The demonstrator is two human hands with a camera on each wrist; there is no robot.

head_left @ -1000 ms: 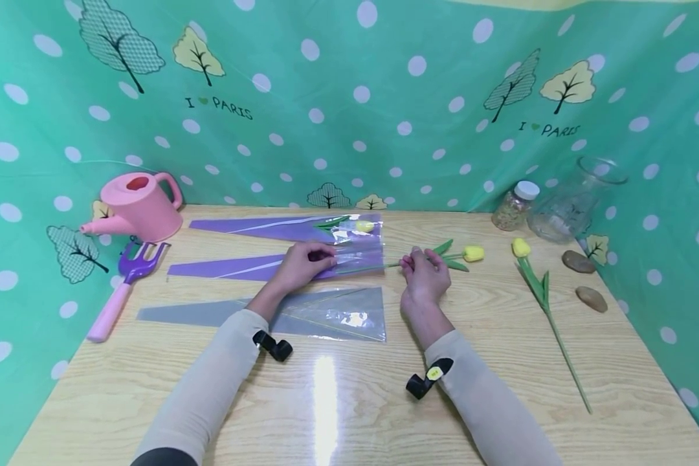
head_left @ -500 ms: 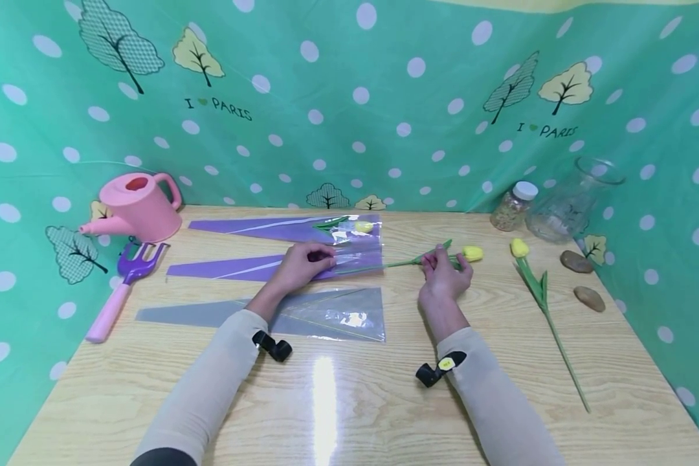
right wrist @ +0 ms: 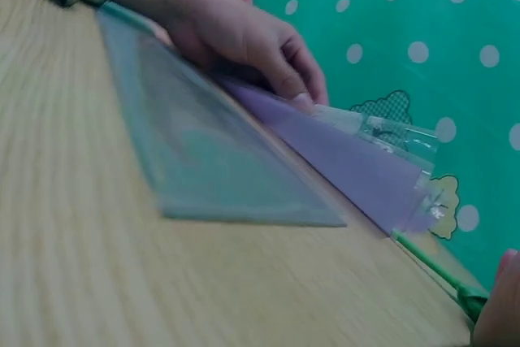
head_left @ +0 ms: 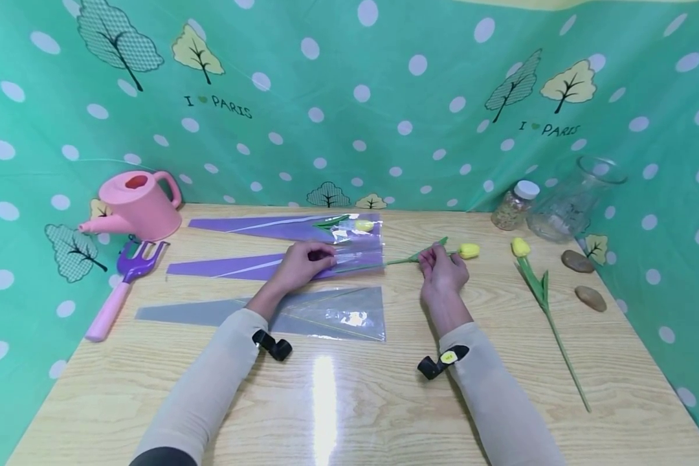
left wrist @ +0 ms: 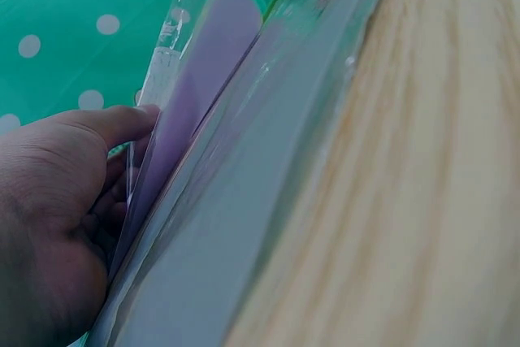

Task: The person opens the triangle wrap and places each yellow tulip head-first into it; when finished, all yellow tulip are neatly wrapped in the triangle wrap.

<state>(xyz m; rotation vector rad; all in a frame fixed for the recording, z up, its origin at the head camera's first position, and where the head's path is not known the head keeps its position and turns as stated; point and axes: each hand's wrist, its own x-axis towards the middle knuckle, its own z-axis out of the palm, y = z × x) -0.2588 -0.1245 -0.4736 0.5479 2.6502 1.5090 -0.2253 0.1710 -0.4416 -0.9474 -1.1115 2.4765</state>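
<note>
My left hand [head_left: 304,266] pinches the clear upper film of the middle purple flower sleeve [head_left: 221,267]. In the left wrist view, that film [left wrist: 166,62] is lifted away from the purple backing, with the thumb on it. To the right, my right hand [head_left: 446,277] holds a yellow artificial tulip [head_left: 468,250] by its leaves just below the bloom. The tulip's green stem [right wrist: 431,256] runs left into the sleeve's wide mouth. Behind lies another purple sleeve [head_left: 256,226] with a yellow tulip inside; a grey transparent sleeve [head_left: 326,315] lies in front.
Another yellow tulip [head_left: 550,317] lies at the right, near two brown stones [head_left: 591,298]. A white-capped jar [head_left: 514,207] and a glass vase [head_left: 565,204] stand behind. At the left are a pink watering can [head_left: 142,206] and a purple-and-pink hand fork [head_left: 122,285].
My right hand has slid rightward along the tulip toward its bloom, and the tulip has then shifted slightly left. My left hand stays on the film.
</note>
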